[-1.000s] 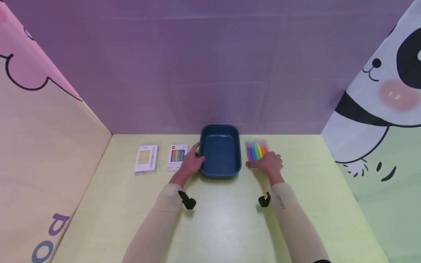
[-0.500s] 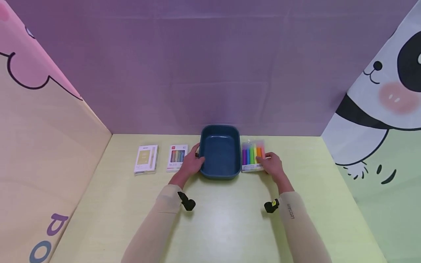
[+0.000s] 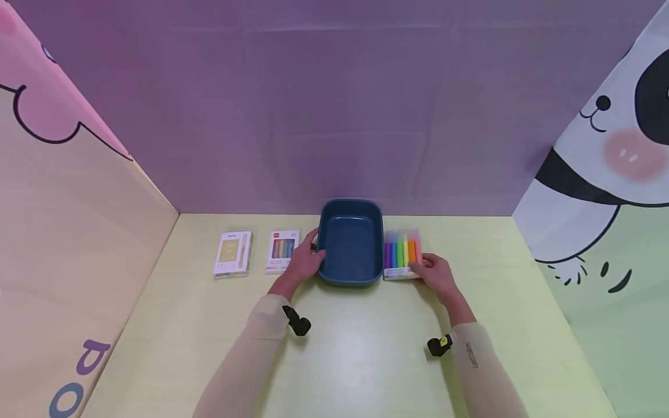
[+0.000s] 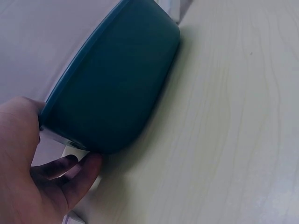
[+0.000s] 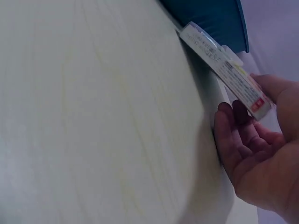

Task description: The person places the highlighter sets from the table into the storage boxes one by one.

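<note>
Both hands were busy: the left hand (image 3: 304, 259) gripped a dark blue, rounded rectangular tub (image 3: 351, 247) by its left rim, thumb inside and fingers curled outside, while the right hand (image 3: 438, 274) pinched a flat, clear case of rainbow-coloured pens (image 3: 401, 251) at its near right corner, other fingers loosely bent beneath. That case lay just beside the tub's right wall, apparently lifted off the pale wooden table (image 3: 355, 348); whether it touched the wall, I couldn't tell. I judged the step to be bringing up the case, the next move calling for a steady tub and clearance over its rim.
</note>
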`<state>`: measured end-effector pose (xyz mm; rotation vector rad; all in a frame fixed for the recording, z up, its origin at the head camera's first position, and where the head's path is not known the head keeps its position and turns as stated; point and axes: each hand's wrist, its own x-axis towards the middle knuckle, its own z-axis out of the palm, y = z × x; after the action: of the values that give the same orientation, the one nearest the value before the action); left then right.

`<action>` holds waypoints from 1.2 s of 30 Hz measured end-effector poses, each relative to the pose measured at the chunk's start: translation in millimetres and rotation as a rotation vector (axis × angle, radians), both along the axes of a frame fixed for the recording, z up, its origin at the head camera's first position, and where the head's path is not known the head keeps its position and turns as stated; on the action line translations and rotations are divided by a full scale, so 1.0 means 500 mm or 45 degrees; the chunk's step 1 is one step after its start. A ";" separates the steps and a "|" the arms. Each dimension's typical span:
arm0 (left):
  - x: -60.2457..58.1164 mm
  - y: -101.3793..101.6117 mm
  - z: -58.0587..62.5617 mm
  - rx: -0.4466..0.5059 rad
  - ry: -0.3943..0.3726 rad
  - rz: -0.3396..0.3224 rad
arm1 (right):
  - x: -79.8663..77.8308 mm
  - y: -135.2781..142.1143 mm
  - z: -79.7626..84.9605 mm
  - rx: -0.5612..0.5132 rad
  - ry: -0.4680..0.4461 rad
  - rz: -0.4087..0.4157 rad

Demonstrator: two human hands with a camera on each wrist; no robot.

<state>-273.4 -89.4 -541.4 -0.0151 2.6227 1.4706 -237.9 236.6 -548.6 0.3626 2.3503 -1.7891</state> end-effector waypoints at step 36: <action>-0.002 -0.003 -0.013 0.045 0.014 -0.002 | 0.058 -0.035 0.106 -0.857 0.286 -0.427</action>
<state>-274.5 -91.0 -547.9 -0.0013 2.6036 1.5208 -209.2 219.2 -495.9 0.4862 1.7082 -2.7541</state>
